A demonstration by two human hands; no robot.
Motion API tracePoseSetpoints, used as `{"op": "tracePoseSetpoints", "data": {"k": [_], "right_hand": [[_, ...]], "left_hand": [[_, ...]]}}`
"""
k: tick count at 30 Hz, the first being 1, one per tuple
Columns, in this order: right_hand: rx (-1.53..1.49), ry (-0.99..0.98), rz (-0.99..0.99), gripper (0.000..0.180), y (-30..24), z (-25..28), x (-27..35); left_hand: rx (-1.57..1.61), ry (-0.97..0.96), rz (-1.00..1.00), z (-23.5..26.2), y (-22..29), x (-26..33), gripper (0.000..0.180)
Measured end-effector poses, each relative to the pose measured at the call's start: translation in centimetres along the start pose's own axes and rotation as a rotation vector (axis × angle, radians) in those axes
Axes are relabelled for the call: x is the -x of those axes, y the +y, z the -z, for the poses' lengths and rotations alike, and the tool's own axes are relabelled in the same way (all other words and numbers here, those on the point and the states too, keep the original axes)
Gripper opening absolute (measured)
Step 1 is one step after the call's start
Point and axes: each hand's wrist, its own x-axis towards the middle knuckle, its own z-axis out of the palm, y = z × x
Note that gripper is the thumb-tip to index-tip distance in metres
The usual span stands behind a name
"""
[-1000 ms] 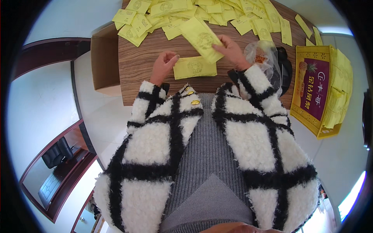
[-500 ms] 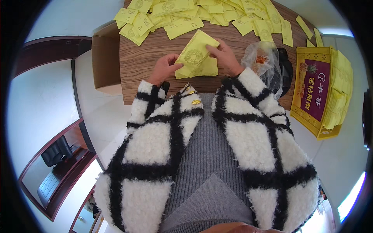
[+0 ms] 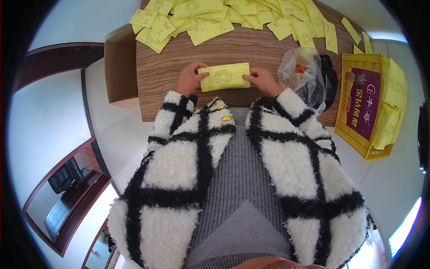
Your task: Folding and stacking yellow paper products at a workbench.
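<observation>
Between my hands is a small stack of yellow paper envelopes [image 3: 225, 77], printed with a round ornament and held level just above the table's near edge. My left hand [image 3: 190, 80] pinches its left end, thumb on top. At the other end, my right hand [image 3: 263, 81] grips the right edge between thumb and fingers. The fingers underneath are partly hidden. Layered edges show along the bottom of the stack, but I cannot tell how many envelopes are in it. Beyond my hands, a loose heap of similar yellow envelopes [image 3: 210, 30] covers the far side of the table.
The wood-grain table [image 3: 168, 67] lies under my hands. To its left stands an open cardboard box [image 3: 120, 74]. A clear plastic bag [image 3: 295, 76] and a black object [image 3: 329, 80] sit at the right. Past them, a yellow crate [image 3: 378, 154] holds more yellow envelopes.
The upper envelope, tilted over another one before, now lies level and lined up with it. My right hand has come down and toward me to the stack's right end; my left hand barely moved.
</observation>
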Motion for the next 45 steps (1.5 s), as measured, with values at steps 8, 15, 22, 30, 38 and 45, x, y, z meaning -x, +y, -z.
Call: {"op": "tracePoseSetpoints", "data": {"k": [8,15,22,30,38,45], "right_hand": [[0.069,0.057,0.034,0.035,1.9,0.3,-0.3],[-0.061,0.08,-0.022,0.036,2.1,0.3,0.0],[-0.105,0.057,-0.013,0.036,1.4,-1.2,0.8],[0.067,-0.001,-0.027,0.03,2.1,-0.5,1.2],[0.037,-0.001,0.07,0.035,3.2,-0.3,1.1],[0.067,0.033,0.163,0.031,1.6,-1.0,1.2]], "left_hand": [[-0.371,-0.008,-0.024,-0.5,2.3,-0.1,0.032],[-0.721,-0.163,-0.399,-1.5,5.2,-3.2,0.065],[-0.743,-0.67,-0.045,-2.2,5.8,-6.8,0.08],[-0.932,-0.904,0.113,-4.4,6.6,-7.4,0.084],[-0.813,-0.644,-0.162,-4.9,5.4,-3.8,0.077],[-0.953,-0.248,-0.44,-3.3,6.7,-2.1,0.071]]}}
